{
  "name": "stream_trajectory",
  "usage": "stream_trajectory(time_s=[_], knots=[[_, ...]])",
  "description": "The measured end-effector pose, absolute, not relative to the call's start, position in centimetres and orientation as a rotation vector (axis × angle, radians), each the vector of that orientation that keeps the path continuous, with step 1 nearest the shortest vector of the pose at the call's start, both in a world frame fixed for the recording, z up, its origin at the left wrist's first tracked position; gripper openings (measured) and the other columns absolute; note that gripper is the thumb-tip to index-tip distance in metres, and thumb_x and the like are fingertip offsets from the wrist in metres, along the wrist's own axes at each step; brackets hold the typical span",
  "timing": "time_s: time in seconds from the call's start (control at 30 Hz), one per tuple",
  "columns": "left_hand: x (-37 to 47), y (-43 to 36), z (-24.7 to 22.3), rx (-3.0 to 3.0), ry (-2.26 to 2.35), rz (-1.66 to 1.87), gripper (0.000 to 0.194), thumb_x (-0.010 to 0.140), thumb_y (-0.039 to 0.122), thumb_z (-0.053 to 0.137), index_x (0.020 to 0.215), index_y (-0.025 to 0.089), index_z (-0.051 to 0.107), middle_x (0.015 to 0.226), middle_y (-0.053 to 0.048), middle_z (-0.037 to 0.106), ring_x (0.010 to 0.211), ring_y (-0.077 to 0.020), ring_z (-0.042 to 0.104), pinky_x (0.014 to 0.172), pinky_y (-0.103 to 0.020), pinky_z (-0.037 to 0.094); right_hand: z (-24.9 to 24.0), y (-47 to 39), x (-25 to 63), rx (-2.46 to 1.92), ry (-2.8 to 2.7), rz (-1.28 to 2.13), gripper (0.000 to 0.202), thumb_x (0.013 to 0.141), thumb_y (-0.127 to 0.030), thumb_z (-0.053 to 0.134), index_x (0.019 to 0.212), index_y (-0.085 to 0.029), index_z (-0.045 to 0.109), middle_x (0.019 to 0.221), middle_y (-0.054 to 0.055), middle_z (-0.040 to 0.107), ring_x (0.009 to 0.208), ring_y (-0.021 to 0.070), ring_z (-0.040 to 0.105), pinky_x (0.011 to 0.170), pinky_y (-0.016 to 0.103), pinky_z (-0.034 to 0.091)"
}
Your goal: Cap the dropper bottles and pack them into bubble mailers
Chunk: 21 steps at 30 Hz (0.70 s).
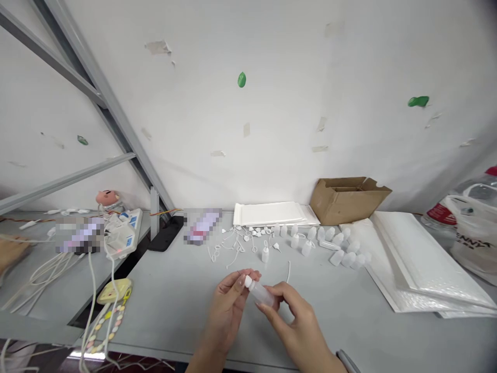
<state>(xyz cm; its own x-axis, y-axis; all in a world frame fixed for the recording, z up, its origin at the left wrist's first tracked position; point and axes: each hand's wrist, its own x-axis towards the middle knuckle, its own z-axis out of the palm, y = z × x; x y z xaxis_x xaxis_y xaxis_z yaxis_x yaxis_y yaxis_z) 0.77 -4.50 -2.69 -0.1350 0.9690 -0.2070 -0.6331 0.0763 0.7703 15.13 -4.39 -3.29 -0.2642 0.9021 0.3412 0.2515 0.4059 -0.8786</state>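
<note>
A small translucent bottle point(261, 293) with a white cap point(248, 281) is held tilted above the table's front part. The thumb and fingers of my left hand point(230, 303) are on the cap end. My right hand point(293, 316) grips the bottle's body near its base. Beyond the hands stands a small capped bottle point(265, 254) with a loop on top. Several more translucent bottles point(337, 257) stand and lie to the right of it. White caps with thin straps point(237, 241) are scattered to the left. A thin white strip point(288, 271) lies just behind my right hand.
An open cardboard box point(345, 204) and white padded envelopes point(430, 259) are at the right, with a plastic bag point(476, 233) beyond. White packets point(272, 213) lie by the wall. Cables, a power strip point(126, 235) and a beaded strap point(115, 324) are at the left.
</note>
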Motion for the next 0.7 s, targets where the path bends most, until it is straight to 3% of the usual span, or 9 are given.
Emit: stream_trajectory(time_s=[0.13,0.23,0.3,0.37,0.5,0.6,0.7], knots=[[1.0,-4.5,-2.6,0.45,0.943,1.475,0.02,0.057,0.031,0.079,0.068,0.016,0.073,0.073,-0.004,0.072,0.083,-0.0177,0.064,0.082,-0.029,0.047,-4.1,-4.6,15.1,-0.829,-1.833,0.569,0.02,0.084,-0.013,0.054,0.103,-0.018,0.057,0.075,0.003,0.058,0.066,0.0154,0.054,0.061,0.027,0.048],[1.1,-4.5,-2.7,0.472,0.999,1.511,0.019,0.057,0.031,0.079,0.068,0.017,0.073,0.074,-0.004,0.073,0.081,-0.0171,0.065,0.08,-0.028,0.047,-4.3,-4.8,15.1,-0.804,-1.805,0.548,0.023,0.083,-0.011,0.054,0.105,-0.018,0.057,0.076,0.004,0.06,0.067,0.0158,0.053,0.062,0.028,0.047],[1.1,-4.5,-2.8,0.496,1.01,1.538,0.02,0.056,0.033,0.079,0.067,0.018,0.073,0.074,-0.004,0.074,0.081,-0.0175,0.065,0.08,-0.027,0.047,-3.9,-4.8,15.1,-0.868,-1.725,0.724,0.016,0.082,-0.017,0.057,0.098,-0.018,0.061,0.073,0.004,0.059,0.066,0.0156,0.053,0.063,0.028,0.045],[1.0,-4.5,-3.0,0.524,0.992,1.549,0.02,0.055,0.035,0.079,0.065,0.019,0.073,0.071,-0.003,0.074,0.083,-0.0185,0.066,0.081,-0.027,0.047,-3.4,-4.7,15.0,-0.963,-1.581,1.125,0.015,0.081,-0.03,0.061,0.085,-0.016,0.063,0.064,0.002,0.056,0.058,0.0141,0.052,0.057,0.027,0.044],[0.6,-4.3,-3.3,0.566,0.931,1.511,0.019,0.055,0.034,0.08,0.065,0.02,0.073,0.069,-0.003,0.074,0.085,-0.0201,0.067,0.083,-0.028,0.047,-2.5,-3.7,14.7,-0.889,-1.112,1.999,0.046,0.079,-0.056,0.052,0.066,-0.013,0.061,0.044,-0.003,0.047,0.035,0.0062,0.036,0.04,0.022,0.032],[0.5,-4.3,-3.4,0.579,0.974,1.497,0.019,0.056,0.034,0.079,0.067,0.019,0.073,0.073,-0.004,0.075,0.086,-0.021,0.067,0.083,-0.029,0.048,-2.7,-3.2,14.4,-0.866,-0.996,2.022,0.049,0.074,-0.06,0.056,0.062,-0.013,0.058,0.045,-0.002,0.051,0.035,0.0051,0.039,0.041,0.02,0.032],[0.5,-4.3,-3.6,0.568,1.058,1.515,0.018,0.059,0.033,0.078,0.069,0.019,0.073,0.078,-0.005,0.075,0.086,-0.0207,0.066,0.081,-0.029,0.048,-3.4,-3.2,14.2,-0.927,-1.047,1.832,0.045,0.063,-0.056,0.07,0.073,-0.013,0.061,0.053,-0.001,0.058,0.042,0.0073,0.049,0.046,0.02,0.039]])
